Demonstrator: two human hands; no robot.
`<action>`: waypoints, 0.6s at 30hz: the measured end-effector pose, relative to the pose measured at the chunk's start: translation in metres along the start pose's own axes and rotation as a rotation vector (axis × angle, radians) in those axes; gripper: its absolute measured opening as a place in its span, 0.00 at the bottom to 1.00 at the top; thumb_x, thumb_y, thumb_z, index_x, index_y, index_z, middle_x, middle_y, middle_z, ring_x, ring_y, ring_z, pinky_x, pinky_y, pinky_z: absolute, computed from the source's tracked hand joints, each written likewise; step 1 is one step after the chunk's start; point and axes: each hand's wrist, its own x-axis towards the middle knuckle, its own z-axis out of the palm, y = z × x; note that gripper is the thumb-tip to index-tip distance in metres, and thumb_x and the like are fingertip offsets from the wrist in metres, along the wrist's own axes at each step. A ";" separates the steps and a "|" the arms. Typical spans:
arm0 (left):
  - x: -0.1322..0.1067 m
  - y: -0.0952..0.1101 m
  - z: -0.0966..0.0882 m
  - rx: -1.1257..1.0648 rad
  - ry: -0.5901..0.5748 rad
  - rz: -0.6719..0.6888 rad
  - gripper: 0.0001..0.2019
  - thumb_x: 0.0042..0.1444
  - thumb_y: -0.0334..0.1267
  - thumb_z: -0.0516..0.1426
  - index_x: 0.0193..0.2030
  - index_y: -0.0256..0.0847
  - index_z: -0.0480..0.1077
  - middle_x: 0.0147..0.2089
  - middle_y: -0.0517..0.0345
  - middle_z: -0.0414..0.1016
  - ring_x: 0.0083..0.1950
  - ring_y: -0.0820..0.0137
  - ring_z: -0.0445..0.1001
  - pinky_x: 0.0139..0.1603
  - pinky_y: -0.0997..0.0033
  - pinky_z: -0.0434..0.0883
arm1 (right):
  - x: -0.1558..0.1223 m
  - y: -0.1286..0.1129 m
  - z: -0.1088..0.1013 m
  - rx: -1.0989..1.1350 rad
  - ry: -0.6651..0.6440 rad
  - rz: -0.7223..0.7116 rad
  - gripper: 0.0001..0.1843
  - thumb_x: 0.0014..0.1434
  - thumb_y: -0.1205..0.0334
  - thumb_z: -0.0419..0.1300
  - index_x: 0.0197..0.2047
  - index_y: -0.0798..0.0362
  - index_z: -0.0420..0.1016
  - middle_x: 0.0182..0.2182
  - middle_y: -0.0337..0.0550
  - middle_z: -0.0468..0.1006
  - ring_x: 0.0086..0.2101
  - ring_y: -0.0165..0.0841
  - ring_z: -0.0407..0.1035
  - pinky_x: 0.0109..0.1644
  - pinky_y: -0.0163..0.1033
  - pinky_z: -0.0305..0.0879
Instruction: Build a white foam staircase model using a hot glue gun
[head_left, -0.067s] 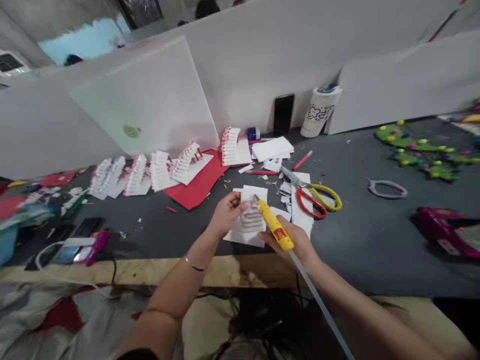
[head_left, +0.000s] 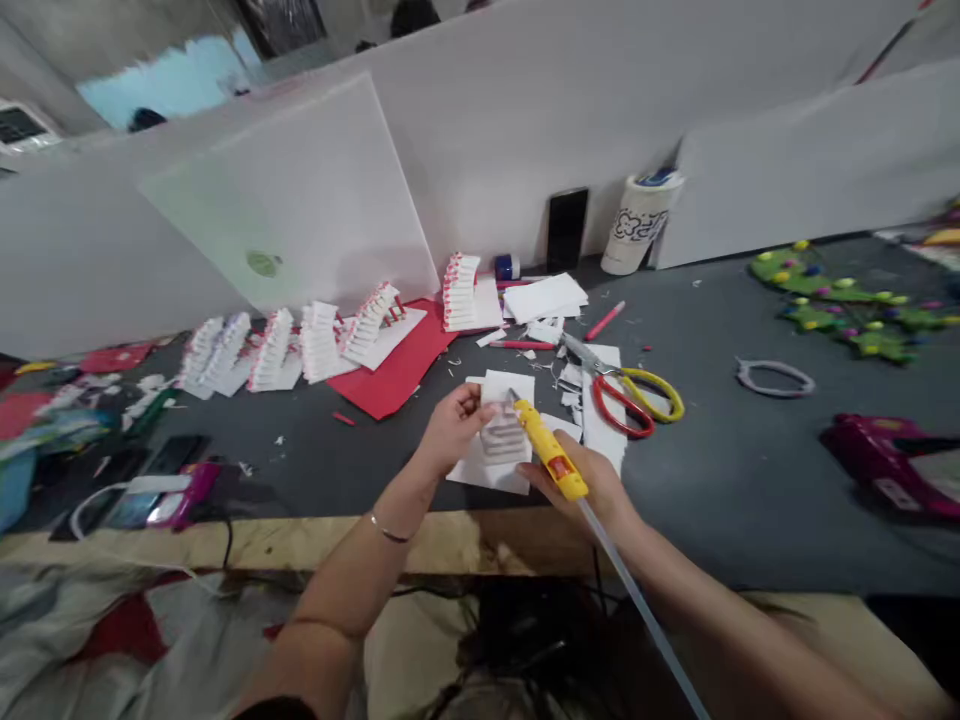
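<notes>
My left hand [head_left: 454,428] pinches the edge of a small white paper piece [head_left: 504,430] with folded, stepped strips on it. My right hand [head_left: 589,482] grips a yellow hot glue gun [head_left: 550,450], and a long clear glue stick [head_left: 641,610] trails from its rear toward the lower right. The gun's nozzle sits at the top of the paper piece, close to it or touching. A larger white sheet [head_left: 487,475] lies under both hands, partly hidden by them.
Red-handled and yellow-handled scissors [head_left: 626,398] lie just right of my hands on scattered paper scraps. Several stepped white-and-red paper models [head_left: 319,342] stand in a row beyond, beside a red card [head_left: 394,360]. A magenta glue gun [head_left: 881,462] sits at the right. White boards stand behind.
</notes>
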 end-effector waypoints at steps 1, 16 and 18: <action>0.000 0.000 0.000 0.006 -0.002 0.008 0.17 0.44 0.44 0.70 0.37 0.38 0.73 0.34 0.59 0.78 0.36 0.71 0.74 0.41 0.72 0.70 | -0.001 0.001 0.001 -0.002 0.003 0.006 0.17 0.61 0.45 0.55 0.29 0.46 0.57 0.19 0.34 0.69 0.18 0.31 0.64 0.23 0.34 0.53; 0.000 0.001 -0.004 -0.005 -0.010 0.041 0.18 0.46 0.46 0.69 0.39 0.38 0.74 0.36 0.57 0.80 0.36 0.71 0.75 0.41 0.73 0.71 | 0.001 0.003 -0.001 0.025 -0.028 0.128 0.21 0.58 0.39 0.55 0.27 0.46 0.57 0.19 0.38 0.74 0.20 0.34 0.68 0.25 0.36 0.57; 0.000 0.002 -0.004 -0.005 -0.003 0.039 0.18 0.46 0.46 0.69 0.39 0.38 0.74 0.36 0.57 0.80 0.36 0.71 0.75 0.41 0.72 0.71 | 0.001 0.004 -0.001 0.032 -0.037 0.138 0.20 0.58 0.40 0.56 0.28 0.46 0.59 0.19 0.38 0.74 0.20 0.34 0.69 0.25 0.36 0.57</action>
